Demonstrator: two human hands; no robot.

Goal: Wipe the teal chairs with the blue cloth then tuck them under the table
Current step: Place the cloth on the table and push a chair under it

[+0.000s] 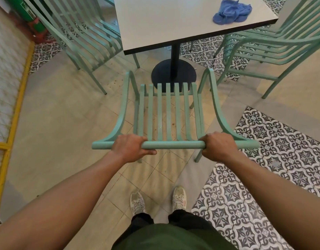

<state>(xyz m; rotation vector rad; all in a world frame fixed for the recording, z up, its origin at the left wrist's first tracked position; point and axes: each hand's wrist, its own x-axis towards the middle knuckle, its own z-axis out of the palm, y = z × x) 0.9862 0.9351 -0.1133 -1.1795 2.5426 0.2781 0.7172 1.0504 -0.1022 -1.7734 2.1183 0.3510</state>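
Observation:
A teal slatted metal chair [168, 112] stands right in front of me, facing the white table [166, 24]. My left hand [131, 147] grips the left part of its top rail and my right hand [218, 147] grips the right part. The chair's front edge sits just short of the table's black round base [162, 73]. A crumpled blue cloth [232, 11] lies on the tabletop near its far right corner, away from both hands. Another teal chair [83, 38] stands at the table's left side and a third teal chair [274, 46] at its right.
The floor is beige tile with patches of patterned black-and-white tile [274, 159] to my right. A yellow-framed partition [13, 109] runs along the left. My two feet in grey shoes [159, 199] stand behind the chair.

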